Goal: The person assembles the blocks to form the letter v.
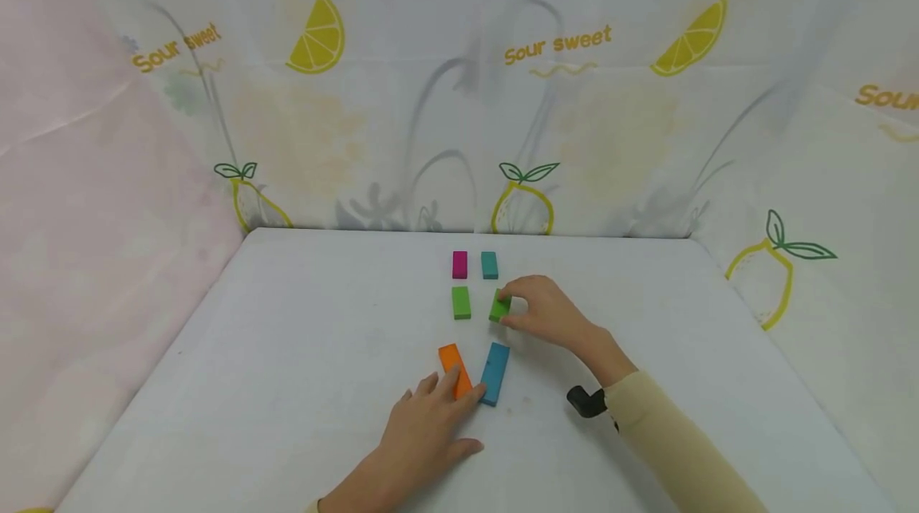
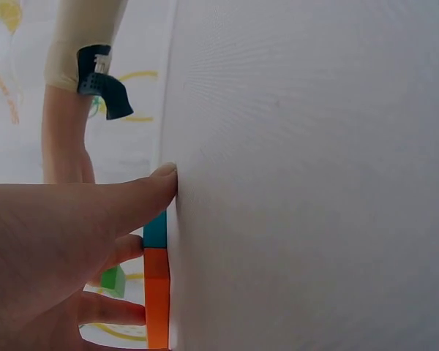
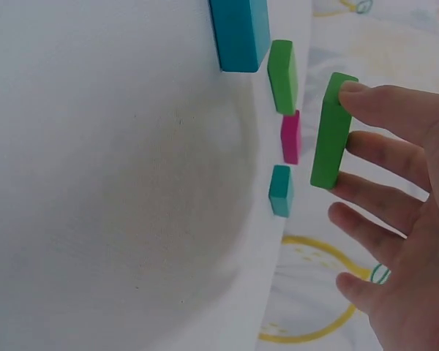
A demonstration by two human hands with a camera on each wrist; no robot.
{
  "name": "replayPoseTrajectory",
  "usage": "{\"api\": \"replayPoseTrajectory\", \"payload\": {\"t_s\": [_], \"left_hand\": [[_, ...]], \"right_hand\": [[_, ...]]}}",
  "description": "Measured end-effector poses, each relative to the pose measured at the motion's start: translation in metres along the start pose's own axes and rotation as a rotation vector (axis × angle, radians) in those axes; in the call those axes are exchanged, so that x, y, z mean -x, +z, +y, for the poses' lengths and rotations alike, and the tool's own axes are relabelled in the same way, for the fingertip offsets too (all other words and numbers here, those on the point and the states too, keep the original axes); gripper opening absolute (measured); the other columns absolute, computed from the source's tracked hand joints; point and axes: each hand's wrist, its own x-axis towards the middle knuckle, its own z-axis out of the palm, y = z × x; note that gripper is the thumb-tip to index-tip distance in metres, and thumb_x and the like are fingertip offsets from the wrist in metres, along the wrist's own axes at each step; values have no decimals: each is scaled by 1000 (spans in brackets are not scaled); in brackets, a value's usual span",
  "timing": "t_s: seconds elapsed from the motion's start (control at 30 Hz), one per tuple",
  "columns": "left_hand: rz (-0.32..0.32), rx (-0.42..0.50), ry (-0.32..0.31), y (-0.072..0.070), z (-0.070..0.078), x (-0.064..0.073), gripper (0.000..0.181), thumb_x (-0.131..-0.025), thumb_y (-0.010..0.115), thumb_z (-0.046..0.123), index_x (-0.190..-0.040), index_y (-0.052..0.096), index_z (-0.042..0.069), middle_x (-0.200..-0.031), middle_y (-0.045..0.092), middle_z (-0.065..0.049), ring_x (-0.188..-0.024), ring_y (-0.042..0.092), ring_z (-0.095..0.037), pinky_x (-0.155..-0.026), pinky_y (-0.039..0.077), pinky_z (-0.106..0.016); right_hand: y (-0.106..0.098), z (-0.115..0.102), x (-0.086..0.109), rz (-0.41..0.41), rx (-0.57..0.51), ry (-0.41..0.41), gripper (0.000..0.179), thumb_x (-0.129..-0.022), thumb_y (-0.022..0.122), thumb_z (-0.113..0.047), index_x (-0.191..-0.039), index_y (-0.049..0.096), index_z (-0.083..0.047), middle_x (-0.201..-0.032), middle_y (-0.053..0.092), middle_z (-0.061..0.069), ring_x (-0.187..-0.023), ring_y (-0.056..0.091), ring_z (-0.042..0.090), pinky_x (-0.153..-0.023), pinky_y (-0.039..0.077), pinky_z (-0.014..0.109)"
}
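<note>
My right hand (image 1: 547,312) pinches a green block (image 3: 332,131) between thumb and fingers; in the right wrist view the block hangs above the white tabletop. With fingers spread, my left hand (image 1: 425,435) rests over the near blocks. One of its fingertips lies on the orange block (image 1: 455,369), and another touches the near end of the blue block (image 1: 495,373). These two blocks lie slanted, closer together at their near ends. A second green block (image 1: 461,303) lies on the table, left of the pinched one.
Farther back lie a magenta block (image 1: 459,265) and a teal block (image 1: 490,265), side by side. A white cloth printed with lemons (image 1: 524,206) hangs behind the table (image 1: 301,321). A dark wrist-camera mount (image 1: 587,401) sticks out from the right sleeve.
</note>
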Motion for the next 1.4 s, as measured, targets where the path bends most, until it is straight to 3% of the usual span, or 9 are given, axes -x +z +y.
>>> {"api": "replayPoseTrajectory", "payload": {"t_s": [0.43,0.83,1.4], "left_hand": [[-24,5,-9,-2,0,0,68,-81,70,62,-142,53,39,-148,50,-10,-126,55,-40,-87,53,-61],[3,-12,1,-1,0,0,67,-80,70,63,-141,54,39,-147,51,-10,-125,56,-40,-85,54,-59],[-13,0,-3,-2,0,0,68,-80,71,63,-141,53,40,-148,50,-10,-126,55,-40,-86,54,-60]], "right_hand": [[7,3,9,58,23,-8,28,-83,78,-28,-108,74,-15,-111,74,-1,-114,63,23,-108,43,48],[10,7,15,46,46,-40,27,-83,79,-28,-106,75,-15,-109,74,0,-111,64,24,-107,43,50],[20,12,13,-12,61,-33,29,-82,80,-32,-106,75,-17,-107,75,-5,-112,65,19,-108,43,49]]}}
